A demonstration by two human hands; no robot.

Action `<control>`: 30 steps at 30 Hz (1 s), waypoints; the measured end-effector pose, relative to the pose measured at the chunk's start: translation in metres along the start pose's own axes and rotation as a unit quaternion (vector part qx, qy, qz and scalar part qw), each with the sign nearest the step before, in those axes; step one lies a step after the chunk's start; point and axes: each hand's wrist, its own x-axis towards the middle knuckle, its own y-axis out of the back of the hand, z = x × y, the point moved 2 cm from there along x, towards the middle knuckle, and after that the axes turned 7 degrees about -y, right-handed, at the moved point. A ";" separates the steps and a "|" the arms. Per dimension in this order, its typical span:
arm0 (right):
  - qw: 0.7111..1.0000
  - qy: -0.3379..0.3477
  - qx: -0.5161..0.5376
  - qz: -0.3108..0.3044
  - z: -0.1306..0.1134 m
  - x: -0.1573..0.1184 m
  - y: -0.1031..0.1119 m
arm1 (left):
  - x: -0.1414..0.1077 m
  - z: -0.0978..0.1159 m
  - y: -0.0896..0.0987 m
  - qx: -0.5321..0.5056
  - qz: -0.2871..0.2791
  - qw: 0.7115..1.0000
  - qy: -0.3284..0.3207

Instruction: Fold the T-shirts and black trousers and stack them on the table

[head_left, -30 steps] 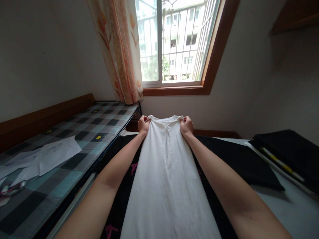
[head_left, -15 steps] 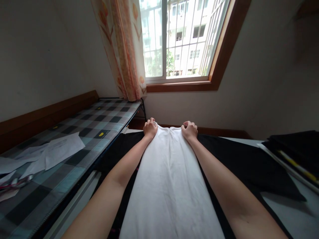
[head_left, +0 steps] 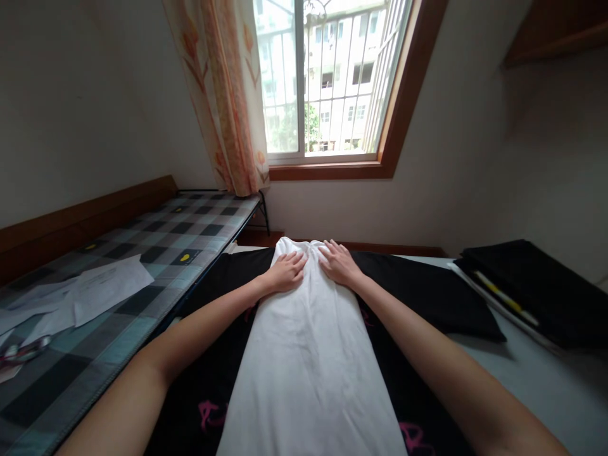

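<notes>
A long white cloth (head_left: 308, 367) stretches from the bottom edge of the head view up to its far end at the middle. My left hand (head_left: 286, 271) lies on the cloth near that far end, fingers extended and pointing right. Just to the right, my right hand (head_left: 339, 261) rests on the same cloth with its fingers spread. A small gap separates the two hands. Under the white cloth is a black fabric (head_left: 418, 288) with pink markings, spreading out on both sides.
At left stands a bed with a checkered cover (head_left: 209, 231), bearing white papers (head_left: 111, 285). A dark folded stack (head_left: 536, 285) sits on the white surface at right. A curtain (head_left: 228, 95) hangs beside the barred window (head_left: 342, 82).
Both hands have let go of the cloth's far corners, opened, and moved inward onto the cloth. The view has shifted slightly to the right.
</notes>
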 end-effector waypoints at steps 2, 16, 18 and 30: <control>0.997 0.067 0.000 -0.024 -0.015 -0.019 0.003 | -0.016 0.013 0.000 -0.008 -0.022 1.000 0.008; 0.990 0.107 -0.005 -0.087 -0.057 -0.129 0.017 | -0.098 0.086 0.013 -0.023 -0.025 0.999 -0.003; 0.991 0.110 -0.010 -0.082 -0.063 -0.145 0.018 | -0.108 0.098 0.013 -0.022 -0.022 1.000 0.002; 0.989 0.126 0.025 -0.077 -0.073 -0.228 0.039 | -0.158 0.160 0.034 -0.070 -0.038 0.990 -0.114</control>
